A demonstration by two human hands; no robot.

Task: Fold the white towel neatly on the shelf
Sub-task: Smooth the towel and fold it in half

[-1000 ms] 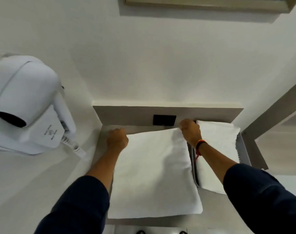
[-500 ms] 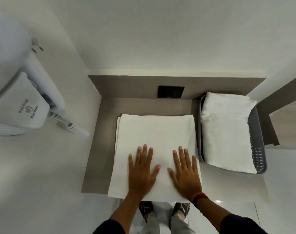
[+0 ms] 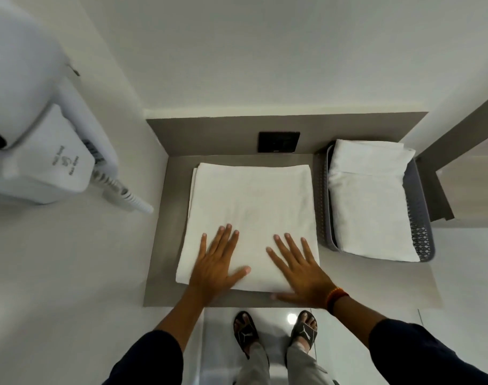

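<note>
A white towel (image 3: 251,207) lies folded in a flat rectangle on the grey-brown shelf (image 3: 165,245). Its layered edges show along the left side. My left hand (image 3: 218,262) rests flat on the towel's near left part, fingers spread. My right hand (image 3: 298,270) lies flat on the near right corner, fingers apart, with its thumb off the towel on the shelf. Neither hand holds anything. An orange band sits on my right wrist.
A grey perforated basket (image 3: 420,223) with another folded white towel (image 3: 370,201) stands at the shelf's right. A black wall socket (image 3: 279,142) is behind the towel. A white wall-mounted hair dryer (image 3: 42,140) with a coiled cord juts out at left. My sandalled feet (image 3: 276,332) stand below.
My hands left the towel's far edge and came down flat on its near part. Over the last half second they have spread slightly apart. The view tilted downward.
</note>
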